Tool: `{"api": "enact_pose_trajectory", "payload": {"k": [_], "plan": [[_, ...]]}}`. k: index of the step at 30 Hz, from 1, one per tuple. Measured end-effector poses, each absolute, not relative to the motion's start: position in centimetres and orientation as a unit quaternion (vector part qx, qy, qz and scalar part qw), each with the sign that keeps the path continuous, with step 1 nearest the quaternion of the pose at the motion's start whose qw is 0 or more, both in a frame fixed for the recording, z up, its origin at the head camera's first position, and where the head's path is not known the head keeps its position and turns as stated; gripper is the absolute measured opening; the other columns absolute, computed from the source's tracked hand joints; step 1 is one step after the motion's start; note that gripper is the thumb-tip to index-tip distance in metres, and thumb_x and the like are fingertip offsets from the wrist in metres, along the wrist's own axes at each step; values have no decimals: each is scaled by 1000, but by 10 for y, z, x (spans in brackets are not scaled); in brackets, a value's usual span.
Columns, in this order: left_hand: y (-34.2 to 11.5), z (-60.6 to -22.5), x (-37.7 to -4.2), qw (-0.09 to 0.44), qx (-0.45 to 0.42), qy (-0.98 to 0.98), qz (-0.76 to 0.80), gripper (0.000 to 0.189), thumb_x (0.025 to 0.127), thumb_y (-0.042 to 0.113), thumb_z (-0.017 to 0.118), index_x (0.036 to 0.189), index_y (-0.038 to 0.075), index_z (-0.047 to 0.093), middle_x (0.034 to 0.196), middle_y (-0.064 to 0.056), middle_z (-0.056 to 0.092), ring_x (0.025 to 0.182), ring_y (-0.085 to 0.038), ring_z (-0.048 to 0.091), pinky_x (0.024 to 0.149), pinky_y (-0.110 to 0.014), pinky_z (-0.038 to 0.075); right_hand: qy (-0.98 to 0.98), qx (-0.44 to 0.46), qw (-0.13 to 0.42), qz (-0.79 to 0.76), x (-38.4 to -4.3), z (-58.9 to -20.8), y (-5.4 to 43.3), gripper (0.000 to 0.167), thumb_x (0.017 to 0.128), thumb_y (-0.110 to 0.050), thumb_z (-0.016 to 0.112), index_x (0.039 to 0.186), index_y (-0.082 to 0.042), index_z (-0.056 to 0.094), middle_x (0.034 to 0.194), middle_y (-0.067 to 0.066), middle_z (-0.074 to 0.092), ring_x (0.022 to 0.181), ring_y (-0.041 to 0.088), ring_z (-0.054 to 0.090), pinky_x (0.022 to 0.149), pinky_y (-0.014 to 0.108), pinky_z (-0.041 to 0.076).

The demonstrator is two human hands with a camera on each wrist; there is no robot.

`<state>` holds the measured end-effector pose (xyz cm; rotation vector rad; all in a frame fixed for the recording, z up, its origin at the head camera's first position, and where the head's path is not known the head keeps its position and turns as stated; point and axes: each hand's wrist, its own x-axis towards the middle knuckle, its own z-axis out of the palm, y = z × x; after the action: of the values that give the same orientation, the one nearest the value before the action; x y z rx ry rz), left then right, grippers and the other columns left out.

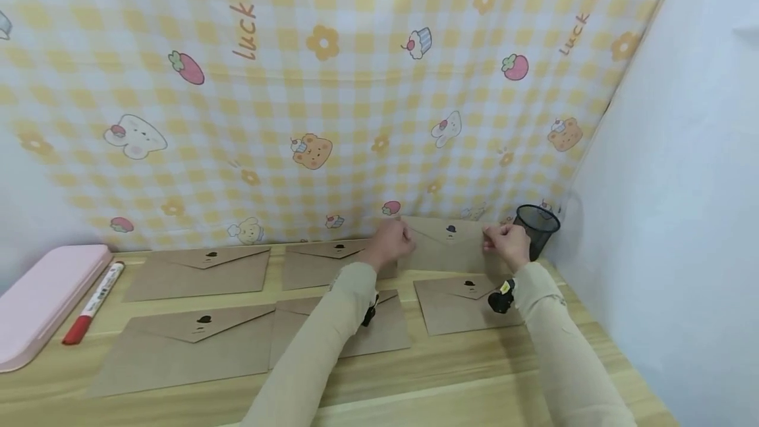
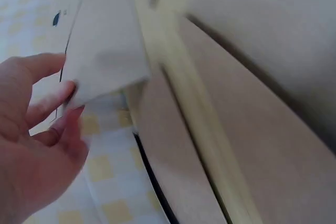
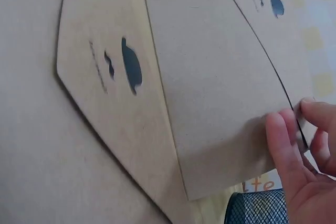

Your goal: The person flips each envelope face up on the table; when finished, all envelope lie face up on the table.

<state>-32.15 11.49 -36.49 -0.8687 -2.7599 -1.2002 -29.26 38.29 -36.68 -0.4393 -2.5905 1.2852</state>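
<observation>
A brown kraft envelope with a small hat-and-moustache print is tilted up at the back right, against the checked cloth. My left hand pinches its left side. My right hand pinches the right side near the top corner. The left wrist view shows the thumb and fingers of that hand at the envelope's edge. In the right wrist view, fingers overlap the flap side of the envelope. Another envelope lies flat just in front of it.
Several matching envelopes lie in two rows on the wooden table. A black mesh pen holder stands at the back right corner. At left are a red-capped marker and a pink case. A white wall bounds the right.
</observation>
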Motion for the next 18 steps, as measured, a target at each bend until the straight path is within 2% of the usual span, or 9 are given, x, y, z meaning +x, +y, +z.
{"api": "enact_pose_trajectory", "payload": {"k": [3,5,6,7,9,12,14,16,18], "plan": [[118,-371,-322,-3,-275,-912,-303,24,83,1,56,64,10,44,71,0,38,73,-18,40,76,-31,37,-900,-118,71,414,-294,-368,382,37,93,-28,54,106,4,65,93,17,68,78,22,68,88,43,45],[120,-377,-324,-14,-264,-929,-259,4,85,7,58,82,9,60,91,-2,49,97,-21,42,87,-36,37,-915,-93,46,389,-296,-368,380,42,95,-32,52,114,4,62,105,20,65,91,27,65,84,43,47],[121,-379,-324,-25,-257,-935,-242,9,86,10,59,94,10,63,102,-1,50,108,-22,39,89,-39,36,-924,-81,34,373,-298,-369,379,44,95,-34,50,116,3,60,110,21,62,97,30,62,86,45,46],[122,-381,-324,-27,-256,-939,-230,16,87,12,60,102,11,64,109,-1,50,112,-23,38,92,-41,35,-930,-69,23,361,-300,-370,378,47,95,-35,50,119,5,59,114,22,60,102,33,58,87,46,45],[123,-383,-323,-26,-258,-943,-208,15,89,12,59,103,12,65,124,-5,50,120,-26,35,97,-45,33,-941,-45,12,335,-302,-371,375,46,96,-35,49,119,5,58,118,24,57,108,38,53,89,49,42],[122,-386,-320,-18,-261,-947,-184,8,88,9,58,85,14,64,117,-5,54,114,-26,38,93,-44,34,-945,-18,-7,326,-302,-375,370,43,96,-29,49,119,7,57,122,26,54,113,41,48,92,51,39],[120,-388,-317,-14,-265,-950,-163,15,88,8,58,75,14,61,111,-5,56,110,-26,40,90,-43,35,-947,-4,-18,322,-301,-378,367,39,96,-27,50,118,5,58,121,25,54,113,41,49,92,51,40],[119,-390,-314,-16,-263,-953,-149,14,88,9,59,77,16,64,100,-1,55,99,-23,39,84,-39,34,-949,-4,-30,315,-300,-382,366,40,96,-30,50,118,3,59,121,24,55,113,40,49,91,50,40],[119,-391,-311,-16,-261,-956,-134,14,89,12,60,80,18,67,98,0,56,95,-21,37,81,-38,32,-953,3,-32,301,-300,-384,366,41,96,-31,50,117,2,60,120,24,55,112,40,49,90,50,41]]}}
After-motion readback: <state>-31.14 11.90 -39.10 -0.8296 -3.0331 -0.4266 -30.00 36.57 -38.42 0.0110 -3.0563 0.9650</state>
